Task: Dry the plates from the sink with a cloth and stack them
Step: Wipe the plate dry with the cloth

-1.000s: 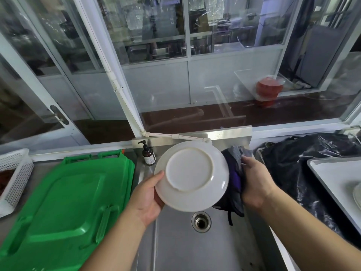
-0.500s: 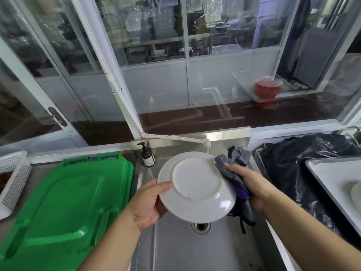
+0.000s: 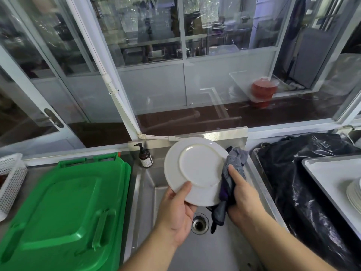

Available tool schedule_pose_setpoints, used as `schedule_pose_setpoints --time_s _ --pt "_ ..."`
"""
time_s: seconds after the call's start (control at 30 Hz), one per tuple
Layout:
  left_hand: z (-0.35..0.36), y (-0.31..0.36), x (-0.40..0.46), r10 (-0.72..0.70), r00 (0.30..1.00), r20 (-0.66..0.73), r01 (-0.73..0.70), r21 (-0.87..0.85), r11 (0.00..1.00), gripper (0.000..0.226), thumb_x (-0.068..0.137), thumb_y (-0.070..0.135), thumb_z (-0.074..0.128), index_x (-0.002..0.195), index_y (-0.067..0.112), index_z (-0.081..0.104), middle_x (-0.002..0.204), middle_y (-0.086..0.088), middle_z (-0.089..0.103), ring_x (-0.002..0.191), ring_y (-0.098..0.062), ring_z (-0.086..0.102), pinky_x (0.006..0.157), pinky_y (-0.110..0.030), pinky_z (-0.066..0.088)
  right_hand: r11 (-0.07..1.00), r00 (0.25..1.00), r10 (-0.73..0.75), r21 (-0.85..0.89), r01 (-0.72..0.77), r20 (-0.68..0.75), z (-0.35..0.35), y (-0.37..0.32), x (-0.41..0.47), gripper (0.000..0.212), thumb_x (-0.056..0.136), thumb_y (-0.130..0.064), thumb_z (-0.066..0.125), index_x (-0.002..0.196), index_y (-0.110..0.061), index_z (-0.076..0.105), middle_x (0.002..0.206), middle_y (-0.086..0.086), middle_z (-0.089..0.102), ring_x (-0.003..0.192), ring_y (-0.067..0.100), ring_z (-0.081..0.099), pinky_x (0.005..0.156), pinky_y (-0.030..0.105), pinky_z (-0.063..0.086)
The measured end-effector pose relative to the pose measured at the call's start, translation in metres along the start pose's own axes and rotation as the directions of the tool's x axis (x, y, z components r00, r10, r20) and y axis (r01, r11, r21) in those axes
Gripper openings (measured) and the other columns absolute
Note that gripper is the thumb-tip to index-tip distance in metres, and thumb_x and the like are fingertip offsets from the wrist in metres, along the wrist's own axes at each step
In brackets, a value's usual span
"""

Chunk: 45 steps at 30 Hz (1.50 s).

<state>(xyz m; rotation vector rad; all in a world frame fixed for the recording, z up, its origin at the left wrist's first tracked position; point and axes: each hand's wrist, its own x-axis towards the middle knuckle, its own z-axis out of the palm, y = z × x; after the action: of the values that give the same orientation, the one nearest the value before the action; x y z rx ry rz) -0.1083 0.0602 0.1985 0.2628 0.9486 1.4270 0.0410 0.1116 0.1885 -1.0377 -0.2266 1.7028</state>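
Plate [image 3: 197, 169], white and held underside-up over the sink [image 3: 144, 192], is the piece being dried at this moment. The left hand [image 3: 175, 214] grips it at its near rim, thumb curled over the underside and fingers hidden beneath. The right hand [image 3: 244, 196] holds a grey-and-purple cloth [image 3: 230, 173] bunched against the plate's right edge, one finger stretched along the fabric and the rest wrapped round it, so the cloth covers both rim and part of the base ring. A tail of cloth hangs down toward the drain [image 3: 199, 223].

As for progress, a stack of plates [image 3: 354, 194] shows on the white tray [image 3: 322, 173] at the right edge of the counter, which suggests several are already dried and stacked. No other plates can be seen in the part of the sink basin that is visible, though the held plate and the arms hide some of it. So this may be one of the last; what remains, by my judgement, is finishing the wipe and carrying it right to the stack.

A green bin lid [image 3: 64, 212] lies at the left of the counter, and a soap bottle [image 3: 145, 157] stands at the sink's far left corner.
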Motion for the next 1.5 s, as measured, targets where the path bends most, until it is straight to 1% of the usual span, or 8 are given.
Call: schedule_pose_setpoints --time_s 0.13,0.33,0.53,0.8,1.0,1.1,1.4,1.5 --pt "-0.018 0.013 0.001 -0.099 0.995 0.025 0.095 0.118 0.988 0.033 0.072 0.001 0.079 0.103 0.012 0.082 0.114 -0.018 0.077 0.092 -0.026 0.078 0.065 -0.035 0.064 0.990 0.999 0.032 -0.135 -0.033 -0.009 -0.006 -0.023 0.004 0.036 0.094 -0.022 0.075 0.124 -0.003 0.073 0.114 0.021 0.078 0.106 0.042 0.075 0.095 0.060 0.060" --pt "-0.027 0.048 0.010 -0.174 0.980 0.095 0.153 0.195 0.969 0.034 0.081 0.017 0.076 0.114 0.012 0.080 0.121 -0.021 0.075 0.104 -0.033 0.076 0.075 -0.043 0.066 0.943 0.977 0.154 -0.318 -0.101 0.147 -0.003 -0.062 0.005 0.047 0.074 -0.026 0.081 0.113 0.000 0.079 0.112 0.023 0.078 0.082 0.036 0.078 0.067 0.043 0.064" --pt "-0.006 0.039 0.009 -0.085 0.995 0.059 0.080 0.091 0.993 0.045 0.081 0.012 0.069 0.126 0.010 0.069 0.121 -0.020 0.075 0.102 -0.031 0.076 0.078 -0.045 0.066 0.983 0.995 0.076 -0.171 -0.064 0.064 0.010 -0.051 0.010 0.031 0.096 -0.027 0.073 0.117 -0.005 0.077 0.108 0.019 0.080 0.081 0.035 0.079 0.063 0.045 0.064" --pt "0.015 -0.015 -0.005 -0.011 1.000 0.003 0.011 -0.040 0.999 0.043 0.089 0.016 0.063 0.132 0.016 0.064 0.126 -0.016 0.074 0.112 -0.031 0.074 0.080 -0.036 0.065 0.999 0.999 0.023 -0.040 -0.024 -0.037 0.012 -0.011 0.008 0.034 0.097 -0.025 0.074 0.125 -0.005 0.073 0.113 0.017 0.079 0.104 0.038 0.077 0.093 0.056 0.061" --pt "-0.014 0.018 0.005 -0.053 0.998 -0.044 0.057 0.090 0.994 0.043 0.077 0.030 0.071 0.116 0.012 0.076 0.110 -0.013 0.079 0.090 -0.026 0.079 0.070 -0.040 0.063 0.968 0.992 0.107 -0.234 -0.089 0.065 0.007 -0.045 0.006 0.029 0.094 -0.020 0.074 0.114 0.000 0.075 0.106 0.021 0.080 0.077 0.034 0.079 0.059 0.042 0.064" --pt "-0.023 0.048 0.011 -0.057 0.998 0.013 0.052 0.219 0.974 0.043 0.081 0.037 0.066 0.117 0.017 0.079 0.116 -0.016 0.077 0.103 -0.030 0.076 0.086 -0.046 0.060 0.944 0.979 0.126 -0.322 -0.069 0.158 0.007 -0.060 0.005 0.046 0.082 -0.022 0.078 0.120 0.003 0.073 0.114 0.025 0.077 0.082 0.035 0.078 0.066 0.041 0.065" --pt "-0.012 0.048 0.011 0.084 0.996 -0.016 -0.079 0.203 0.976 0.040 0.081 0.027 0.072 0.118 0.016 0.076 0.118 -0.018 0.076 0.103 -0.032 0.076 0.081 -0.044 0.063 0.974 0.992 0.108 -0.205 -0.094 0.058 0.018 -0.038 0.009 0.026 0.094 -0.025 0.076 0.107 -0.004 0.080 0.105 0.021 0.080 0.078 0.036 0.079 0.060 0.045 0.064" --pt "-0.002 0.029 0.008 0.139 0.989 -0.053 -0.131 0.137 0.982 0.037 0.083 0.028 0.070 0.119 0.023 0.072 0.115 -0.008 0.079 0.097 -0.021 0.078 0.070 -0.036 0.063 0.992 0.998 0.050 -0.111 -0.053 -0.030 0.020 -0.014 0.007 0.030 0.096 -0.029 0.075 0.116 -0.006 0.076 0.107 0.017 0.081 0.091 0.036 0.080 0.078 0.054 0.065"
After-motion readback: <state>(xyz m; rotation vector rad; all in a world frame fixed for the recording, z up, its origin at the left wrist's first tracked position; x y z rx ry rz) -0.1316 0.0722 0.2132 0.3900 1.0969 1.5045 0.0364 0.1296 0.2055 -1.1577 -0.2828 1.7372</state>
